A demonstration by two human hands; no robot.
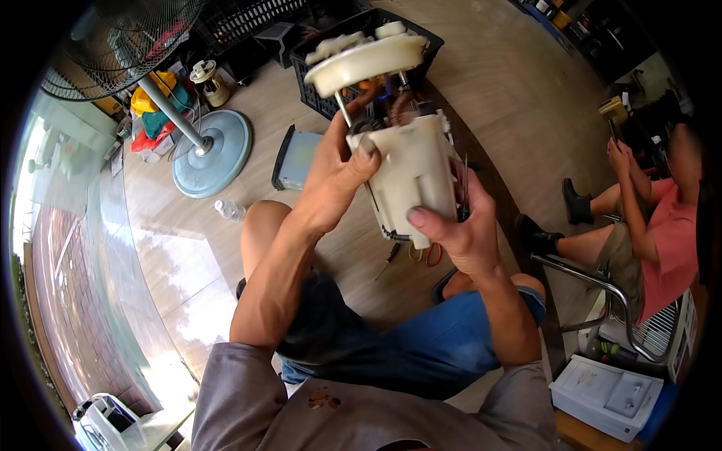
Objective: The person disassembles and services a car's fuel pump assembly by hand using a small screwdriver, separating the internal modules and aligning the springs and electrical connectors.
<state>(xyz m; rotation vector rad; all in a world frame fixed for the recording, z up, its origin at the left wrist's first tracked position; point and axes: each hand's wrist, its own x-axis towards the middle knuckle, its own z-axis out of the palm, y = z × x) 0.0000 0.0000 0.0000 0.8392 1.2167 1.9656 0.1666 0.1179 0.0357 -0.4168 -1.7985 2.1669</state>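
- So the main thing here is a cream plastic canister (410, 169), held up in the air on the wearer's side of the black crate (310, 98), its round cap (368, 64) blocking part of the crate from view.
- Left hand (336, 169) is grasping it, thumb over the front upper edge, other fingers mostly hidden behind.
- Right hand (474, 233) has a grip too, thumb pressed low on the front, fingers round the far side. There's something thin and dark by those fingers, can't tell what.
- Cap's standing apart from the body, with a metal rod (342, 107) and some wires (398, 109) in the gap.
- My read: this is the handling/looking-over step, canister tilted, no tool clearly on it. Next move probably calls for one hand steadying the body while the other gets freed up, going easy on those wires.
- Nearer the wearer than the crate, a screwdriver (389, 257) lies on the floor.
- Left of the crate: a fan base (214, 154) and, closer in, a clear bottle (229, 209).
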